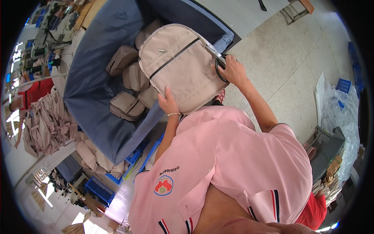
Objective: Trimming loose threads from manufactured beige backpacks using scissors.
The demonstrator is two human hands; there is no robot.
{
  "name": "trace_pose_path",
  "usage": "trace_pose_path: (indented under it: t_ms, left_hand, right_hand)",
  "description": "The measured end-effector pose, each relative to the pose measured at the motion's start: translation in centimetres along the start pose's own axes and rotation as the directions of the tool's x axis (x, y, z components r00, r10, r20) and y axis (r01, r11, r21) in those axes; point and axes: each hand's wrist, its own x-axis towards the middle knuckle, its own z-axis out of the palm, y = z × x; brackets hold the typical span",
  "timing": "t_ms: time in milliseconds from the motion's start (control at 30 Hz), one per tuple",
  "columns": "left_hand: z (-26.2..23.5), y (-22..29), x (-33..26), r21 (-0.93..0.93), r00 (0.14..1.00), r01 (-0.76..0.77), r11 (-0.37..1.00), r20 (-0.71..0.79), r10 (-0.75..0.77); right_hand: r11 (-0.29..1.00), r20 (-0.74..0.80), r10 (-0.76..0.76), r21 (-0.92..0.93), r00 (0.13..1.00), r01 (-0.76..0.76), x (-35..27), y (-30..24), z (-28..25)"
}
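A beige backpack [177, 72] with a dark zipper line across its front and a small metal-coloured zipper pull lies tilted in front of me. My left hand [169, 103] grips its near left edge, fingers on the front panel. My right hand [233, 71] holds scissors [220, 67] by their black handles at the backpack's right edge. Their blades point up and left, against the bag's side; whether they touch fabric I cannot tell.
Beyond the backpack stands a big blue fabric-lined bin [91, 78] with several small beige bags [126, 106] inside. Piled beige pieces [48, 123] lie at left, near a person in red [37, 93]. Clear plastic wrap [344, 128] and a grey chair-like object [327, 152] are at right.
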Motion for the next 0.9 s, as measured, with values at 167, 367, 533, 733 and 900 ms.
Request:
trace_pose_path:
  t_ms: [167, 367, 533, 733, 900]
  left_hand:
    - [0.1, -0.3, 0.0, 0.007, 1.000, -0.022, 1.000, -0.014, 0.022]
    - [0.1, -0.5, 0.1, -0.025, 1.000, -0.004, 1.000, -0.002, 0.004]
    - [0.1, -0.2, 0.0, -0.003, 1.000, -0.020, 1.000, -0.009, 0.019]
    - [0.1, -0.1, -0.2, -0.082, 1.000, -0.009, 0.997, 0.005, 0.010]
    - [0.0, -0.6, 0.0, -0.034, 1.000, -0.018, 0.999, -0.010, 0.017]
  right_hand:
    - [0.999, 0.011, -0.030, -0.032, 0.999, 0.031, 1.1, -0.3, -0.4]
    - [0.998, 0.028, -0.027, 0.054, 0.999, 0.026, 1.0, 0.3, 0.7]
    - [0.997, 0.086, -0.003, 0.079, 0.996, -0.004, 1.5, 0.2, 0.5]
    - [0.999, 0.053, -0.045, -0.007, 0.998, 0.046, 3.0, -0.3, 0.2]
    - [0.997, 0.058, -0.024, 0.070, 0.998, 0.020, 2.6, -0.5, 0.7]
